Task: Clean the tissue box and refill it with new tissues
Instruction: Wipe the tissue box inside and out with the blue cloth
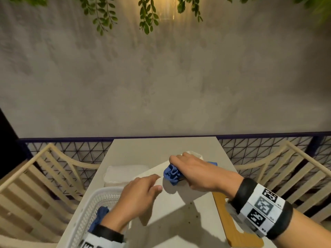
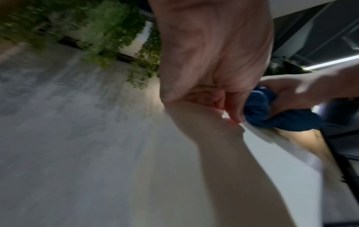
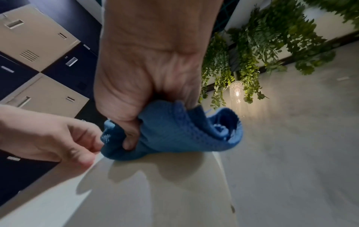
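Observation:
A white tissue box [image 1: 172, 199] lies tilted on the table [image 1: 161, 145]. My left hand [image 1: 152, 185] grips its near-left edge, fingers curled over the side and thumb on top; the left wrist view shows the fingertips [image 2: 236, 113] pinching that edge. My right hand [image 1: 182, 165] clutches a bunched blue cloth [image 1: 172, 173] and presses it onto the box's upper face. The cloth [image 3: 174, 130] bulges out below the right fist, against the pale box surface [image 3: 165, 192]. The box's opening is hidden from me.
A clear-wrapped pack of white tissues [image 1: 123, 173] lies behind the left hand. A white mesh basket [image 1: 95, 203] at the front left holds a dark blue cloth [image 1: 100, 216]. A wooden lid [image 1: 231, 221] lies at the right. Slatted chairs [image 1: 44, 176] flank the table.

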The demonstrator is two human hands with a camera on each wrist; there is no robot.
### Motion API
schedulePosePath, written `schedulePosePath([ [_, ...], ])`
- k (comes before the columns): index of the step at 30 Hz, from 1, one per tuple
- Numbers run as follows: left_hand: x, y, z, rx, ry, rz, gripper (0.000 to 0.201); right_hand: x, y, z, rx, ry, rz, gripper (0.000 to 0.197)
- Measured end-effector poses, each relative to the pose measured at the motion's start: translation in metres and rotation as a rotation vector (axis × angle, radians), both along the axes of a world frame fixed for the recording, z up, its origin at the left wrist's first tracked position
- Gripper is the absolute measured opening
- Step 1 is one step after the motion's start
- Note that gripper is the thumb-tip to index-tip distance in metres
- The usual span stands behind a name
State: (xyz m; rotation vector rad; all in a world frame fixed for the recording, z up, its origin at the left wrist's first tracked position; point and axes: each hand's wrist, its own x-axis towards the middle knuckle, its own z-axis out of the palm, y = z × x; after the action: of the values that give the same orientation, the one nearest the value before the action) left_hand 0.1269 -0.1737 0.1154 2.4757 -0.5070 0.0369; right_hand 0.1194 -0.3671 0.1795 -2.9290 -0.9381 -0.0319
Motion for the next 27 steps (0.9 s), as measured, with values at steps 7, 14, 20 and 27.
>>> schedulePosePath([
  [7, -0.002, -0.029, 0.01, -0.221, -0.038, 0.232, 0.026, -0.009, 0.005, -0.039, 0.501, -0.219, 0.082, 0.024],
  [14, -0.009, -0.032, 0.004, -0.217, -0.032, 0.272, 0.039, -0.008, -0.043, -0.08, 0.706, -0.356, 0.024, 0.062],
  [20, -0.002, -0.027, 0.004, -0.27, 0.03, 0.291, 0.028, -0.013, -0.034, -0.079, 0.519, -0.26, 0.206, 0.049],
  [27, -0.001, -0.027, 0.001, -0.274, 0.065, 0.332, 0.041, 0.0, -0.019, -0.071, 0.573, -0.211, 0.243, 0.04],
])
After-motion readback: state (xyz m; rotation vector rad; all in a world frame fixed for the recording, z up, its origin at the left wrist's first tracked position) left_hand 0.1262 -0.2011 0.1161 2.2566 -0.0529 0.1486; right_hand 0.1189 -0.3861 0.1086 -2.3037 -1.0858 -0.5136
